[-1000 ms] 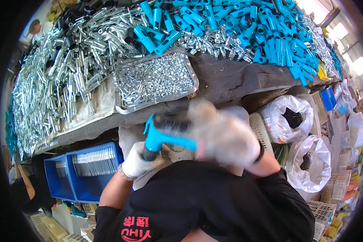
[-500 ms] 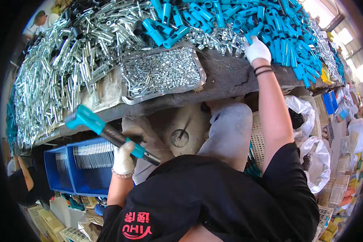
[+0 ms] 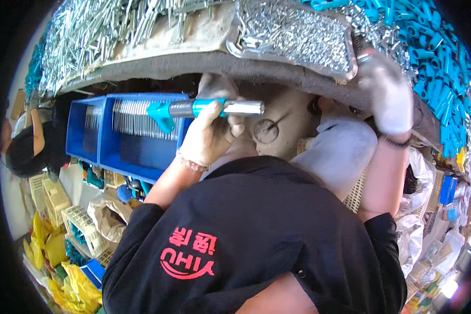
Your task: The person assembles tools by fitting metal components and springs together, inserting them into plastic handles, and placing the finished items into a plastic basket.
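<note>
In its white glove, my left hand point(image 3: 210, 133) is closed around a teal-and-black tool handle point(image 3: 182, 109). The handle lies nearly level over my lap, its hooked teal end to the left. A shiny metal tube point(image 3: 244, 108) sticks out of its right end. My right hand point(image 3: 391, 99), gloved as well, is at the table's edge beside the right end of a shallow tray point(image 3: 351, 57) of small metal parts. Motion smears its fingers, so whether they hold anything is unclear. To its right lie teal plastic pieces point(image 3: 438, 73) in a heap.
Metal tubes point(image 3: 115, 31) are heaped on the left of the cloth-covered table point(image 3: 193, 63). Blue bins point(image 3: 141, 155) with rows of thin metal pieces stand at my left, below the table edge. Another person point(image 3: 36, 141) sits at the far left. White sacks point(image 3: 411, 230) stand at my right.
My right hand has left the teal heap and come nearer, beside the tray's right end. My left hand has turned the handle from slanted to nearly level. The view has shifted too.
</note>
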`<control>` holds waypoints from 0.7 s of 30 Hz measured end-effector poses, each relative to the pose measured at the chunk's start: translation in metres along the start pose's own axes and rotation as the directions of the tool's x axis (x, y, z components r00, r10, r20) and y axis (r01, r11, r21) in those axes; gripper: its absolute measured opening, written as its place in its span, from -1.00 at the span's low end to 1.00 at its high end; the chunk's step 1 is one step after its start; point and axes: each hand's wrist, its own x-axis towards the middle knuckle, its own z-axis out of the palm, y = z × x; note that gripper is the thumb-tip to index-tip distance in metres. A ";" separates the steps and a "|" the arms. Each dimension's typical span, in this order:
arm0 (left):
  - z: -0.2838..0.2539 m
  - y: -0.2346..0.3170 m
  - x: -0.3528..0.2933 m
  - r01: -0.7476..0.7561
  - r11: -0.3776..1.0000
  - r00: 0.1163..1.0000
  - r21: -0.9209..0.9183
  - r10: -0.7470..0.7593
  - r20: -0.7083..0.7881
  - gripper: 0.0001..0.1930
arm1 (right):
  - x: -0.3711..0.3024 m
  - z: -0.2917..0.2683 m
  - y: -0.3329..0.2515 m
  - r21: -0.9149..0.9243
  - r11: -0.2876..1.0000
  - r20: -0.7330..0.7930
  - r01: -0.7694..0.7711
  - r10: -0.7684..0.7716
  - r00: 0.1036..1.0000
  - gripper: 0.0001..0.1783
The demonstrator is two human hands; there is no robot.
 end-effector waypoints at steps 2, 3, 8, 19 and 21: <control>0.004 -0.002 0.005 0.046 0.998 0.998 0.032 -0.047 0.051 -0.59 | -0.044 0.068 -0.027 0.336 0.928 0.134 -0.158 0.120 0.984 -0.70; 0.007 -0.002 0.006 0.060 0.998 0.997 0.027 -0.061 0.044 -0.59 | -0.051 0.086 -0.037 -0.049 0.988 0.113 0.145 -0.139 0.984 -0.71; 0.013 -0.005 0.003 0.074 0.979 0.992 0.189 -0.092 0.089 -0.48 | -0.073 0.124 -0.020 0.179 0.963 -0.082 0.200 -0.188 0.979 -0.67; 0.017 -0.012 0.002 0.015 0.870 0.995 0.493 -0.062 0.079 -0.37 | -0.088 0.103 -0.002 0.206 0.958 0.244 -0.199 0.147 0.959 -0.69; 0.018 -0.018 0.000 0.003 0.876 0.990 0.482 -0.071 0.123 -0.42 | -0.088 0.093 0.003 0.038 0.940 0.425 -0.338 0.291 0.857 -0.72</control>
